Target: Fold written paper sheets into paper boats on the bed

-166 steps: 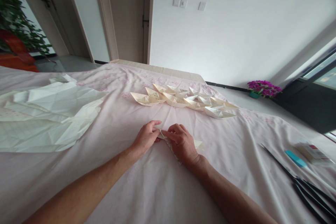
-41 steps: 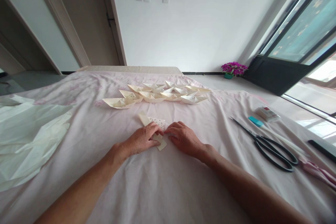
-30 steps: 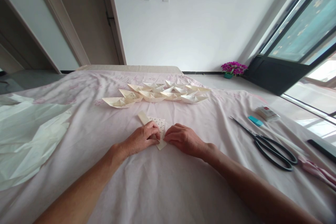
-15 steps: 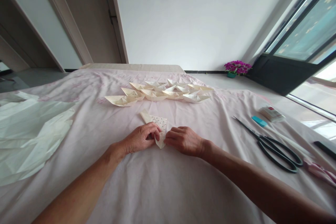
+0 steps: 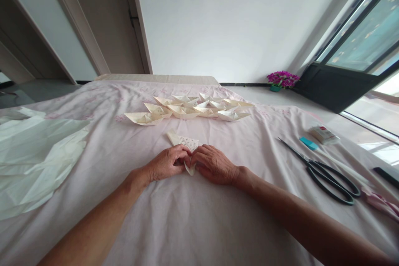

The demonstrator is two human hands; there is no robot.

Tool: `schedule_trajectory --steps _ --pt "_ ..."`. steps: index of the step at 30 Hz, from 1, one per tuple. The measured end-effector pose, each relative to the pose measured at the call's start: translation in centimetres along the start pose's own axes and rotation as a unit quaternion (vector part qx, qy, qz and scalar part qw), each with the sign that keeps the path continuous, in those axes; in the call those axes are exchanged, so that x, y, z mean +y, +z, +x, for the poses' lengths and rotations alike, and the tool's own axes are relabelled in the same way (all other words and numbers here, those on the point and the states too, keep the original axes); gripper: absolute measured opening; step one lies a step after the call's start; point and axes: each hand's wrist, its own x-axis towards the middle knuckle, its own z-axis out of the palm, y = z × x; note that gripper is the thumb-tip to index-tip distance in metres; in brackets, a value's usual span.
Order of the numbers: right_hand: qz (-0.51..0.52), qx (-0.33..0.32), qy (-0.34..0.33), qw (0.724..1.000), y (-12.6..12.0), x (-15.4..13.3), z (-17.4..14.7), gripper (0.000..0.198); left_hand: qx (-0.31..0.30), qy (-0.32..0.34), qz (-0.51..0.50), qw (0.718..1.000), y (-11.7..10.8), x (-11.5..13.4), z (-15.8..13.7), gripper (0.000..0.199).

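Observation:
A small folded piece of cream paper (image 5: 188, 143) with a speckled pattern lies between my hands on the pink cloth. My left hand (image 5: 170, 162) pinches its left side, fingers curled. My right hand (image 5: 215, 163) is closed over its right edge, the fingertips meeting those of the left. The paper's lower tip pokes out below the fingers, and its middle is partly hidden by them. Beyond it stand several folded paper boats (image 5: 183, 111), white and cream, grouped close together.
Black-handled scissors (image 5: 324, 174) lie open-bladed or shut, I cannot tell, at right. Past them are a blue object (image 5: 308, 143) and a small wrapped pack (image 5: 324, 134). Crumpled pale sheeting (image 5: 40, 162) spreads at left. Purple flowers (image 5: 283, 79) stand on the floor.
My right hand has shifted slightly left and up over the folded paper, covering more of its right side. My left hand stays almost still.

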Motion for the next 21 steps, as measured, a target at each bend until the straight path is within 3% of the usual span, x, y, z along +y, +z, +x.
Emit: schedule_trajectory --steps 7,21 --pt "0.043 0.021 0.001 0.999 0.6 0.9 0.3 0.007 -0.002 -0.005 -0.009 1.000 0.0 0.1 0.0 0.010" --pt "0.014 0.038 0.134 0.990 1.4 -0.9 0.5 0.007 0.002 -0.038 -0.031 0.999 0.1 -0.1 -0.4 0.005"
